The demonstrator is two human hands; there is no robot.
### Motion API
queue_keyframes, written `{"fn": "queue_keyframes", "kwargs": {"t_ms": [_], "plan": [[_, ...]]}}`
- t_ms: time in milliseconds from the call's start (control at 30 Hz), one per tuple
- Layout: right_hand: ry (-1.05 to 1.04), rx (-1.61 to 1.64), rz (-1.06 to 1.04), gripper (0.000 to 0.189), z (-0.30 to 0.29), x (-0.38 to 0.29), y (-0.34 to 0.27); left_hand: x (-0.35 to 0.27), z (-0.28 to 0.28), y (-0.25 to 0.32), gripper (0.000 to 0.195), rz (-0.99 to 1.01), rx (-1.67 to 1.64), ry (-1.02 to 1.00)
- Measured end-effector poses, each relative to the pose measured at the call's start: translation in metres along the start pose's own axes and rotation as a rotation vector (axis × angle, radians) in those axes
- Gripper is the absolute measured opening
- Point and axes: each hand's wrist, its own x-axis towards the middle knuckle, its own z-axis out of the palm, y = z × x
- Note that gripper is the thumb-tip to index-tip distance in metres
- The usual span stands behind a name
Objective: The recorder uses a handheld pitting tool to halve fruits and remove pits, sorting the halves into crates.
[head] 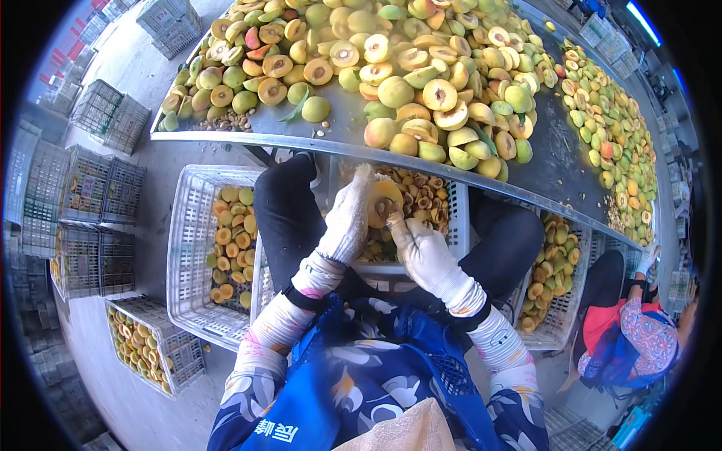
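In a white knit glove, my left hand [351,211] grips a halved peach [385,194], its cut face with the brown pit cavity turned toward me. My right hand [423,251], in a stained white glove, is closed around a small tool [393,217] whose tip meets the cavity. Most of that tool is hidden by the fingers, so its exact kind is unclear. Both hands hover between my knees, over a pale plastic crate [459,217] holding brownish pits or cut pieces.
Heaped halved peaches [440,94] cover much of the metal-edged table [338,147] ahead. Plastic crates with peach halves stand at my left [192,242] and right [555,327]. Stacked crates [84,186] line the far left. A co-worker [632,332] sits at the right.
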Motion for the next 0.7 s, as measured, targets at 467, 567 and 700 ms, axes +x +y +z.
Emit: {"fn": "queue_keyframes", "kwargs": {"t_ms": [467,567,700], "plan": [[-0.336,0.441,0.379,0.037,-0.001,0.011,0.001,0.01,-0.008,0.068,0.053,-0.264,0.217,-0.23],[-0.314,0.564,0.508,0.043,-0.012,0.012,-0.018,0.007,-0.014,0.052,0.05,0.024,0.25,-0.3],[-0.314,0.611,0.51,0.047,-0.011,0.006,-0.018,-0.013,0.018,0.027,0.038,0.085,-0.197,0.022]]}}
